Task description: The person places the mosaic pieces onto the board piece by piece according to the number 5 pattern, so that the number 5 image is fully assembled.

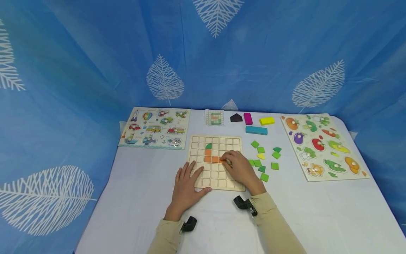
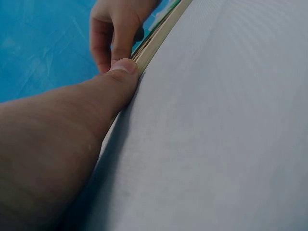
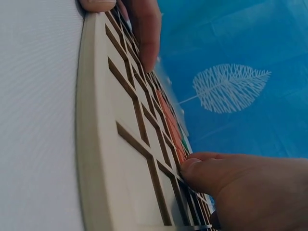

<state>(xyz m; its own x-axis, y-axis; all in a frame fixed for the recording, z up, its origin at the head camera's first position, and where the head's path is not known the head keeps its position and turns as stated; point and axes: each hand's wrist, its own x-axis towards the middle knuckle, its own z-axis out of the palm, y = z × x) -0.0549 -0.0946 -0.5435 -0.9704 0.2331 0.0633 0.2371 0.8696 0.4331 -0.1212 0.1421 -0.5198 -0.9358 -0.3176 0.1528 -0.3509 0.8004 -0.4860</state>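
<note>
A wooden grid board [image 1: 207, 182] lies flat on the white table. Set in its cells are a green quarter-circle tile [image 1: 208, 146], with orange square tiles [image 1: 207, 159] below and to the right of it. My right hand [image 1: 239, 170] reaches over the board's right side, thumb and fingertips pinching an orange tile [image 1: 221, 160] at the right end of the orange row; the fingers partly hide it. With fingers spread, my left hand [image 1: 185, 187] rests along the board's lower left corner. Its thumb [image 2: 124, 72] touches the board's near edge in the left wrist view.
Right of the board lie loose green square tiles [image 1: 275, 166], a yellow tile [image 1: 261, 156] and dark green pieces [image 1: 262, 169]. Behind stand a pattern card [image 1: 208, 118] and coloured blocks [image 1: 256, 130]. A vehicle puzzle [image 1: 155, 121] is at left, a vegetable puzzle [image 1: 326, 155] at right.
</note>
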